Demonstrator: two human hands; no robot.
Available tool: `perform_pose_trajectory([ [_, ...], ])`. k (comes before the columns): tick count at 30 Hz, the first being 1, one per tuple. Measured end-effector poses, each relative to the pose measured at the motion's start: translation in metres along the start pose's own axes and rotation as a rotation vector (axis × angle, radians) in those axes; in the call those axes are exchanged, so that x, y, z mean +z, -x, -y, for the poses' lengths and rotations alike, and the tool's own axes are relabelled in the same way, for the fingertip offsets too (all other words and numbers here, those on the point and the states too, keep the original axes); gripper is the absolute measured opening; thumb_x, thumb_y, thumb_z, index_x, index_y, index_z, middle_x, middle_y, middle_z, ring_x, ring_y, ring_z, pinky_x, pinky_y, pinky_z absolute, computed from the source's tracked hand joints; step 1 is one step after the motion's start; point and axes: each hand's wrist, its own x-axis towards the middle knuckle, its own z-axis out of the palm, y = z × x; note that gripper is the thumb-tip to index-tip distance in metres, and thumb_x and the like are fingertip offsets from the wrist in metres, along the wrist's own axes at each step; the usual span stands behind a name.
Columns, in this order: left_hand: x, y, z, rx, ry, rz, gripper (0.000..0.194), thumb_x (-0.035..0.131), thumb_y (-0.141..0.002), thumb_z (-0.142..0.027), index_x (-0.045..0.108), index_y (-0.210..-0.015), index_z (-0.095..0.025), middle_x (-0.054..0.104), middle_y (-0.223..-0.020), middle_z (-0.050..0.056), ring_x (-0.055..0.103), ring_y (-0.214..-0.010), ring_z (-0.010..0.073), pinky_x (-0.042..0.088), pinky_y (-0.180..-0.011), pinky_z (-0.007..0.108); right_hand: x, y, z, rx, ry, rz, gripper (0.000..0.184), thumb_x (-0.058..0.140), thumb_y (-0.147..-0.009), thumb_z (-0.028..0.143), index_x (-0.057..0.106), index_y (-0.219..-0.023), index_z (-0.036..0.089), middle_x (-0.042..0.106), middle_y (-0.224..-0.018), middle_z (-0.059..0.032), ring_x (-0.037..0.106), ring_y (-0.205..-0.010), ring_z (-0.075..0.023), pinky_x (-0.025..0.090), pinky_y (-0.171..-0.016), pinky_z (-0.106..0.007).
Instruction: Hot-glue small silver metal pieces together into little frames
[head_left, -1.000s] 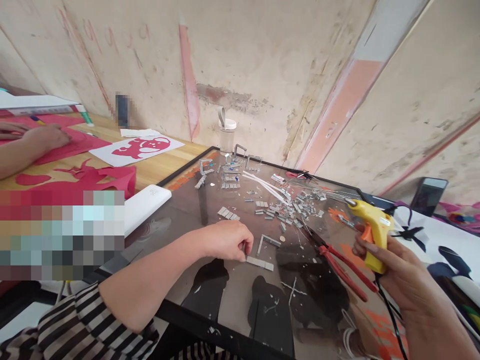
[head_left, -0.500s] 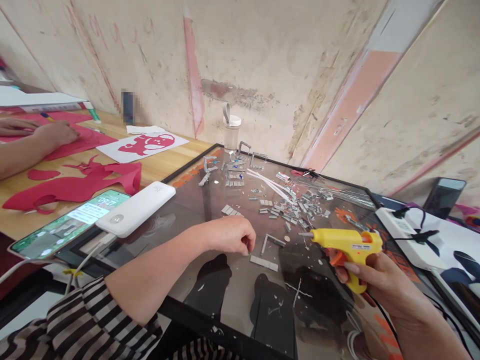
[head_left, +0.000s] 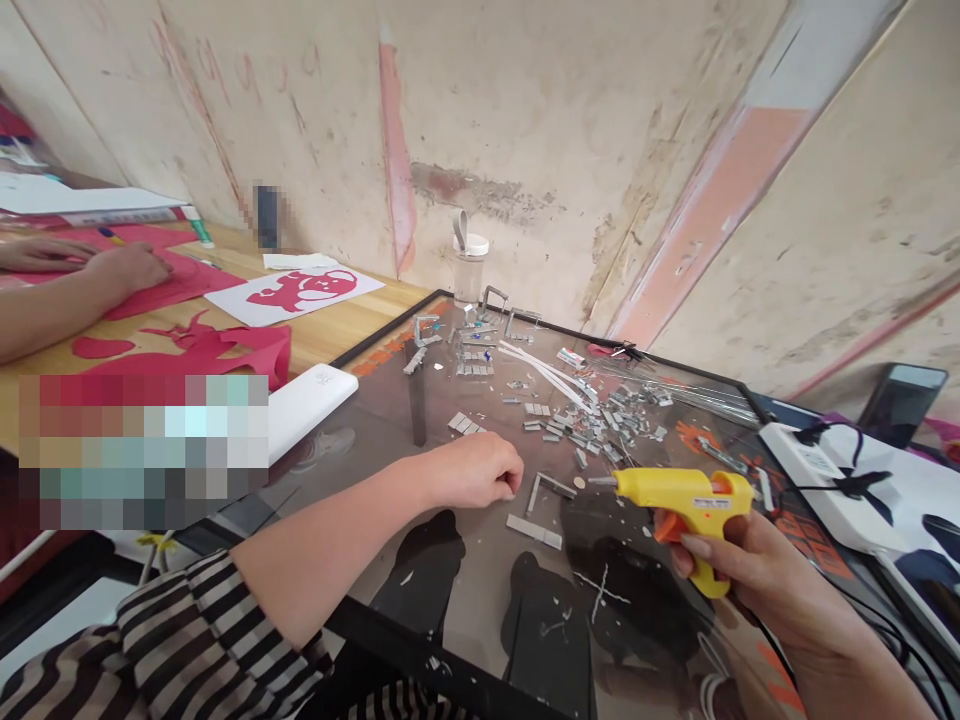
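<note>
My right hand [head_left: 720, 560] grips a yellow glue gun [head_left: 682, 488], whose nozzle points left over the glass tabletop. A finger rests at its orange trigger. My left hand [head_left: 476, 470] is closed, thumb and fingers pinched together; whatever they hold, if anything, is hidden. Just right of those fingers, a small grey L-shaped piece [head_left: 551, 488] lies on the glass. In front of it is a flat row of joined grey strips [head_left: 534, 531]. The nozzle tip is close to the L-shaped piece, near a small round beige bit [head_left: 579, 483].
Behind my hands lie a heap of small grey pieces [head_left: 622, 415], white sticks [head_left: 547, 370] and several small built grey shapes [head_left: 475, 355]. A lidded bottle [head_left: 469, 270] stands at the back. A white power strip [head_left: 825, 490] lies right. On the left, another person's hands [head_left: 127, 275] work on red paper.
The glue gun has shifted slightly left and down, nearer to the L-shaped piece. My left hand has edged a little to the right. The whole view has also shifted slightly.
</note>
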Motion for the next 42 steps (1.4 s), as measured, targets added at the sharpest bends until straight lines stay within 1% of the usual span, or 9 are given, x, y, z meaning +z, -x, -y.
perform_pose_trajectory([
  [7, -0.003, -0.005, 0.005, -0.109, 0.184, -0.185, 0.03, 0.042, -0.08, -0.009, 0.063, -0.1, -0.017, 0.066, -0.086, 0.002, 0.059, -0.066, 0.0108, 0.044, -0.064, 0.022, -0.005, -0.002, -0.007, 0.005, 0.014, 0.028, 0.037, 0.069, -0.066, 0.049, 0.063, -0.059, 0.014, 0.061, -0.053, -0.0041, 0.047, -0.046, -0.0114, 0.036, -0.044, -0.022],
  [16, 0.001, -0.009, 0.007, -0.156, 0.288, -0.385, 0.021, 0.048, -0.081, -0.018, 0.067, -0.09, -0.018, 0.065, -0.09, 0.003, 0.059, -0.071, 0.0123, 0.046, -0.068, 0.024, -0.001, 0.0, -0.008, 0.009, 0.003, 0.09, 0.03, 0.067, -0.072, 0.045, 0.067, -0.072, 0.014, 0.06, -0.06, -0.003, 0.045, -0.048, -0.0105, 0.033, -0.042, -0.021],
  [23, -0.002, -0.011, 0.005, -0.223, 0.298, -0.452, 0.014, 0.056, -0.08, -0.026, 0.066, -0.074, -0.016, 0.065, -0.069, 0.0, 0.055, -0.06, 0.0108, 0.041, -0.059, 0.022, 0.01, 0.002, 0.002, 0.014, 0.049, 0.119, 0.036, 0.067, -0.07, 0.047, 0.067, -0.086, 0.015, 0.056, -0.057, -0.0009, 0.045, -0.051, -0.0121, 0.034, -0.045, -0.022],
  [28, 0.004, -0.014, 0.011, -0.225, 0.153, -0.52, 0.028, 0.057, -0.081, -0.038, 0.06, -0.064, -0.016, 0.057, -0.059, -0.002, 0.048, -0.054, 0.0102, 0.035, -0.053, 0.022, 0.024, 0.004, 0.01, 0.039, 0.094, 0.163, 0.035, 0.065, -0.071, 0.049, 0.066, -0.082, 0.016, 0.061, -0.066, -0.0036, 0.05, -0.057, -0.0142, 0.039, -0.051, -0.024],
  [31, 0.006, -0.014, 0.012, -0.176, 0.053, -0.588, 0.027, 0.051, -0.084, -0.031, 0.06, -0.065, -0.016, 0.059, -0.07, 0.001, 0.051, -0.062, 0.0111, 0.038, -0.059, 0.023, 0.028, 0.004, 0.01, 0.039, 0.114, 0.203, 0.036, 0.063, -0.074, 0.049, 0.066, -0.088, 0.016, 0.065, -0.077, -0.0067, 0.054, -0.063, -0.016, 0.041, -0.055, -0.026],
  [33, 0.002, -0.011, 0.011, -0.137, 0.039, -0.608, 0.017, 0.048, -0.084, -0.019, 0.064, -0.079, -0.016, 0.061, -0.09, 0.004, 0.055, -0.072, 0.0113, 0.04, -0.066, 0.024, 0.029, 0.003, 0.009, 0.022, 0.111, 0.22, 0.037, 0.061, -0.076, 0.048, 0.065, -0.094, 0.016, 0.066, -0.079, -0.0069, 0.055, -0.067, -0.0169, 0.041, -0.058, -0.026],
  [35, -0.006, -0.006, 0.008, -0.12, 0.036, -0.538, 0.023, 0.049, -0.08, -0.013, 0.064, -0.096, -0.019, 0.06, -0.104, 0.004, 0.056, -0.077, 0.0115, 0.041, -0.069, 0.024, 0.029, 0.001, 0.007, 0.02, 0.097, 0.227, 0.036, 0.061, -0.077, 0.047, 0.064, -0.097, 0.016, 0.066, -0.077, -0.0059, 0.055, -0.068, -0.0167, 0.041, -0.059, -0.026],
  [39, -0.02, 0.007, -0.001, -0.126, 0.047, -0.046, 0.007, 0.064, -0.07, -0.023, 0.067, -0.074, -0.019, 0.064, -0.075, -0.001, 0.057, -0.065, 0.0112, 0.039, -0.06, 0.023, 0.029, 0.001, 0.006, 0.04, 0.062, 0.233, 0.031, 0.064, -0.076, 0.045, 0.066, -0.087, 0.016, 0.065, -0.079, -0.0055, 0.054, -0.066, -0.0148, 0.043, -0.06, -0.027],
  [42, -0.02, 0.01, -0.008, -0.139, 0.03, 0.115, 0.016, 0.073, -0.06, -0.029, 0.068, -0.073, -0.02, 0.064, -0.072, -0.002, 0.056, -0.063, 0.0116, 0.036, -0.054, 0.021, 0.028, 0.002, 0.007, 0.053, 0.061, 0.215, 0.034, 0.064, -0.076, 0.046, 0.066, -0.09, 0.015, 0.062, -0.072, -0.0037, 0.054, -0.064, -0.0147, 0.045, -0.06, -0.027],
])
